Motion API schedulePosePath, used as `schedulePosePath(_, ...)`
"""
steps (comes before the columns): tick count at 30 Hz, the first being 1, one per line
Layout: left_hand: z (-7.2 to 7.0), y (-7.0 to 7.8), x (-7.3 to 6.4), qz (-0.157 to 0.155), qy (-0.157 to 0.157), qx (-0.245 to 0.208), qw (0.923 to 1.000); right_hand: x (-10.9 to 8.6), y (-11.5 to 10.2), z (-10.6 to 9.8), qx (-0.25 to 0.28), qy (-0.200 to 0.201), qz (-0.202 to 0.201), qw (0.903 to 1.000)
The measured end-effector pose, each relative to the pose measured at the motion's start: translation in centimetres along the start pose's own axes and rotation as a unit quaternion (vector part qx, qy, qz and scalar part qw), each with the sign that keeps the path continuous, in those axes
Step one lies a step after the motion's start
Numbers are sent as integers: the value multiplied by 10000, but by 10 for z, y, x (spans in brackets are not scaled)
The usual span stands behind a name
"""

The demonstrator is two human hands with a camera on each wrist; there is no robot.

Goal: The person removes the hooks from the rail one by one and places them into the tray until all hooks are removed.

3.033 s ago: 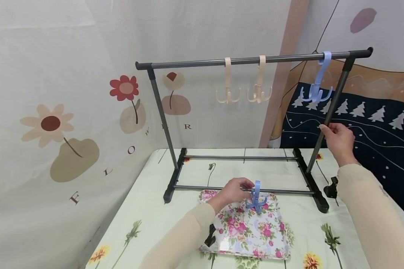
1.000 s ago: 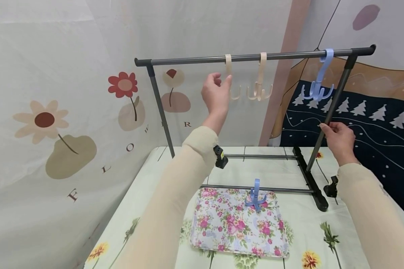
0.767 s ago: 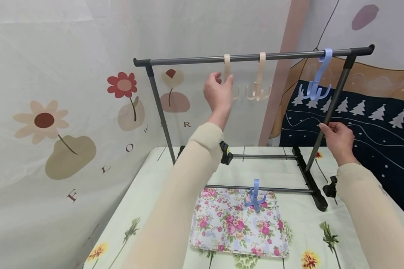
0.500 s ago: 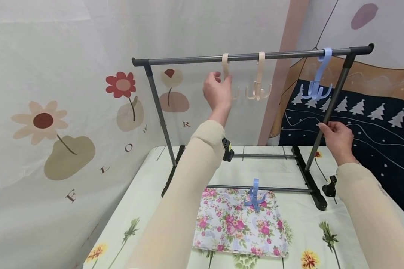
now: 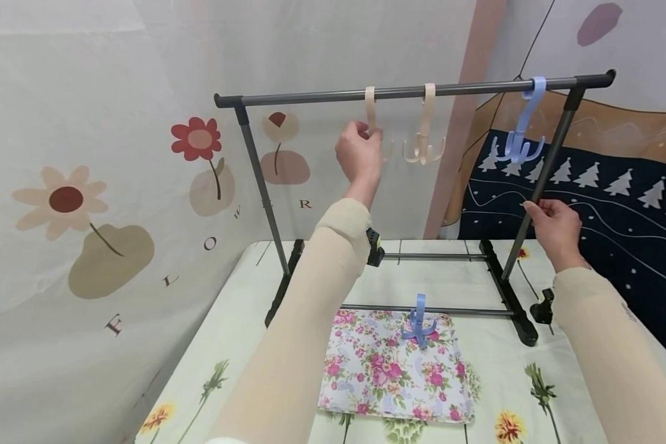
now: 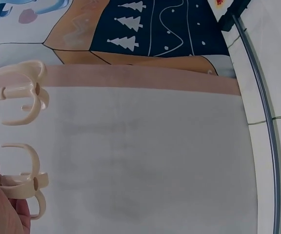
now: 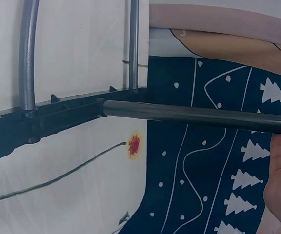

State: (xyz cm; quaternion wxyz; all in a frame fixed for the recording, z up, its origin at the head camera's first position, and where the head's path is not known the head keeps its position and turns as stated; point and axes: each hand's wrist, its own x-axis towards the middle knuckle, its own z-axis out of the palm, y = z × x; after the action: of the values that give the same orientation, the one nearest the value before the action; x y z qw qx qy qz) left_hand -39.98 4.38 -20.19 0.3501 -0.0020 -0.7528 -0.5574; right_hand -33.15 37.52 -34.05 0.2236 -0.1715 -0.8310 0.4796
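Bright, even light; soft shadows, edges slightly bowed.

L arm: raised, forearm steep, beige sleeve to wrist.
L hand: up high, fingers curled, pinching w/ thumb + fingertips.
R arm: bent, lower, reaching fwd-right, beige sleeve.
R hand: fingers wrapped, thumb on top, gripping.
Hands: well apart, L higher than R.

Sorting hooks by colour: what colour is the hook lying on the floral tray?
Light blue plastic hook; head view shows it best.
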Motion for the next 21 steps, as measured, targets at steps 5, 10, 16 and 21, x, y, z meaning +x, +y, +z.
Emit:
schedulePosePath(5, 0, -1, 0, 18, -26, 41, 10000, 1, 0, 0, -12, 8, 41, 10000)
schedulePosePath(10, -4, 2, 6, 2, 8, 115, 9999, 1, -1, 0, -56, 48, 35, 10000)
schedulePosePath(16, -12, 11, 12, 100, -23, 231, 9997, 2, -1, 1, -59, 72, 33, 10000)
schedulePosePath(21, -17, 16, 15, 167, -50, 386, 9991, 1, 1, 1, -29, 48, 85, 9999)
